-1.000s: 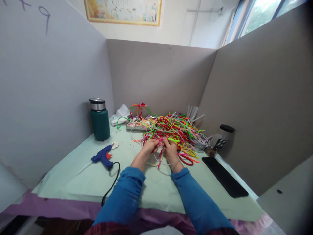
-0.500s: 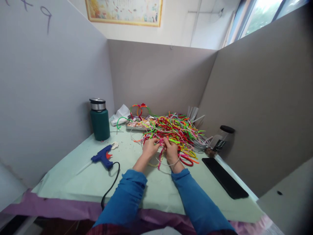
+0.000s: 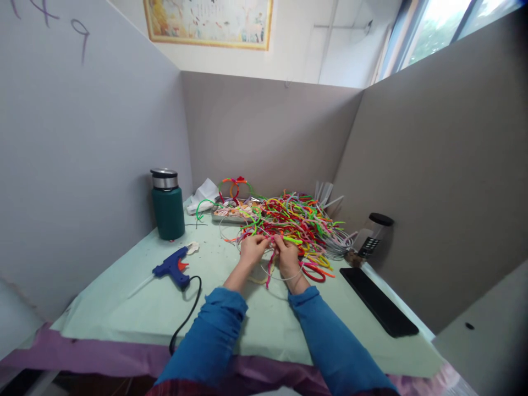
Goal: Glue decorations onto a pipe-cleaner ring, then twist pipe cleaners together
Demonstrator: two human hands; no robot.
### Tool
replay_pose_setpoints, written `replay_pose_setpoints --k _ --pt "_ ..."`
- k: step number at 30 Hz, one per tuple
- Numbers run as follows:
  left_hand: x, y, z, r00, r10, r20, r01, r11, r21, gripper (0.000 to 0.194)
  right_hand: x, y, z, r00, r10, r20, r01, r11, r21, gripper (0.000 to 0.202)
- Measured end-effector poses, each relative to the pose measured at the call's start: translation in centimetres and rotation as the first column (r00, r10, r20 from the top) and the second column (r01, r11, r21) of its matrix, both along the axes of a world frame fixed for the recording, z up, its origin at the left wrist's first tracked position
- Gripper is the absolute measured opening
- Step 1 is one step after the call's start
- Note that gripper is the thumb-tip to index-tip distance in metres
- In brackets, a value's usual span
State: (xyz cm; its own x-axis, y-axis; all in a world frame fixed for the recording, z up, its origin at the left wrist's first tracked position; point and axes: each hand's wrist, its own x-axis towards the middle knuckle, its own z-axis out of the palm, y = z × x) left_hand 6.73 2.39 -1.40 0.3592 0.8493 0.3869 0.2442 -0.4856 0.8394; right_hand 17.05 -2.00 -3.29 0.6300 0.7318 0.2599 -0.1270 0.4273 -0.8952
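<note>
My left hand point(image 3: 252, 252) and my right hand point(image 3: 287, 258) meet over the middle of the table, fingertips pinched close together on a pink pipe cleaner point(image 3: 270, 271). One length of it dangles below the fingers. Between and under my hands curves a thin pale hoop point(image 3: 277, 278), which the pink strand seems to be wound around; the fingers hide the exact spot. A lime-green fuzzy section point(image 3: 293, 241) sticks out past my right fingertips. Right behind my hands lies a tangled heap of coloured pipe cleaners point(image 3: 299, 217).
Red-handled scissors point(image 3: 315, 272) lie beside my right hand. On the left are a blue glue gun point(image 3: 173, 268) with its cord and a green bottle point(image 3: 168, 212). A metal tray point(image 3: 233, 219) of small pieces sits behind. Rightward are a black slab point(image 3: 377, 301) and a clear jar point(image 3: 373, 234).
My fingertips have drawn slightly closer together on the pink pipe cleaner. The view has tilted up a little; the things on the table have stayed put.
</note>
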Motion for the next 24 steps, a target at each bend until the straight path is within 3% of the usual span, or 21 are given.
replay_pose_setpoints --k 3,6,8,10,13,17,21,24 --pt "0.0 0.0 0.2 0.976 -0.07 0.206 0.133 0.941 -0.311 0.028 0.0 0.0 -0.2 0.999 0.044 0.0 -0.044 0.999 0.0 0.038" --pt "-0.3 -0.1 0.7 0.911 -0.067 0.408 0.309 0.766 -0.564 0.02 0.0 0.2 -0.3 0.996 0.081 0.029 -0.082 0.996 0.024 0.037" --pt "-0.5 -0.3 1.1 0.878 -0.066 0.475 0.396 0.657 -0.641 0.017 0.0 0.2 -0.4 0.995 0.088 0.056 -0.09 0.995 0.036 0.037" --pt "-0.5 -0.4 1.5 0.871 -0.065 0.488 0.418 0.621 -0.663 0.018 0.0 0.2 -0.4 0.995 0.065 0.071 -0.067 0.997 0.029 0.038" --pt "-0.4 -0.7 1.5 0.902 -0.037 0.43 0.332 0.694 -0.639 0.024 -0.1 0.2 -0.2 0.997 -0.014 0.074 0.015 1.0 -0.004 0.038" --pt "-0.1 -0.6 1.0 0.962 0.027 0.271 0.112 0.867 -0.486 0.026 0.0 0.2 -0.1 0.991 -0.112 0.078 0.114 0.993 -0.028 0.037" --pt "0.0 -0.5 0.6 0.978 0.08 0.194 -0.042 0.98 -0.193 0.013 0.4 0.3 -0.4 0.986 -0.147 0.078 0.15 0.988 -0.029 0.039" --pt "-0.1 -0.8 0.6 0.993 0.045 0.11 -0.058 0.991 0.119 0.013 0.6 0.4 -0.6 0.989 -0.14 0.041 0.141 0.99 -0.012 0.038"
